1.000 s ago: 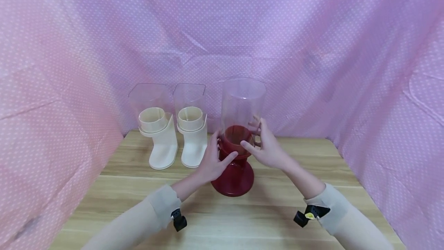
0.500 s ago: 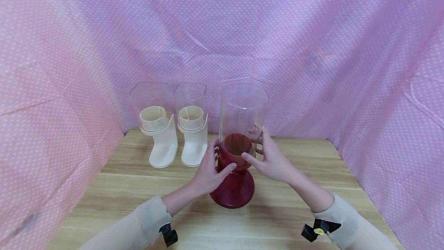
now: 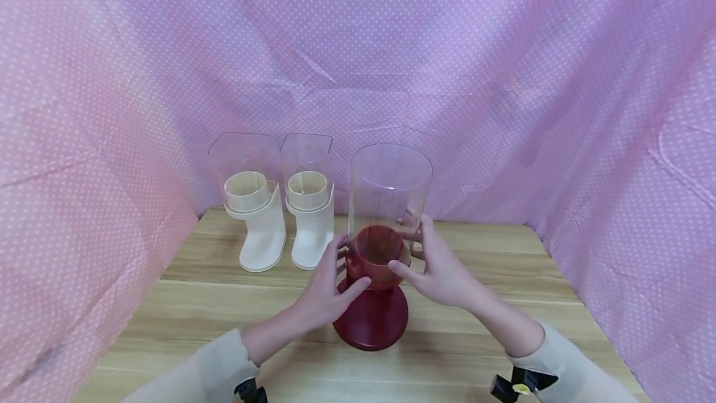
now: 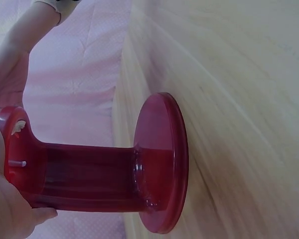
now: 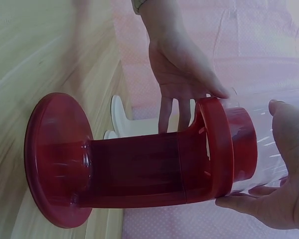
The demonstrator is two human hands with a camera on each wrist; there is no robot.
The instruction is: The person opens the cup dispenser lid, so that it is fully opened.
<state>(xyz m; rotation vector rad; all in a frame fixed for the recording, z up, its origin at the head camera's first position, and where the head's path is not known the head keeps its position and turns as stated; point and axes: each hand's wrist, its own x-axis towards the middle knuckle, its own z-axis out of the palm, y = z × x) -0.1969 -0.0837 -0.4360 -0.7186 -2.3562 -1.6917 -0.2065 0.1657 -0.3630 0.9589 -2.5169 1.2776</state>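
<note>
Leftward, at ten o'clock from the red cylinder-hopper dispenser (image 3: 380,249), upright over the middle of the table (image 3: 436,375), stand a cream dispenser (image 3: 261,238) and its twin (image 3: 312,232). The left hand (image 3: 324,297) grips the red collar (image 5: 222,149) at eight o'clock; the right hand (image 3: 439,273) clasps it at three. Seemingly this is positioning; the next move calls for a level hold.

Creased pink cloth (image 3: 358,36) with white dots, wood-grain table (image 3: 447,359)
</note>
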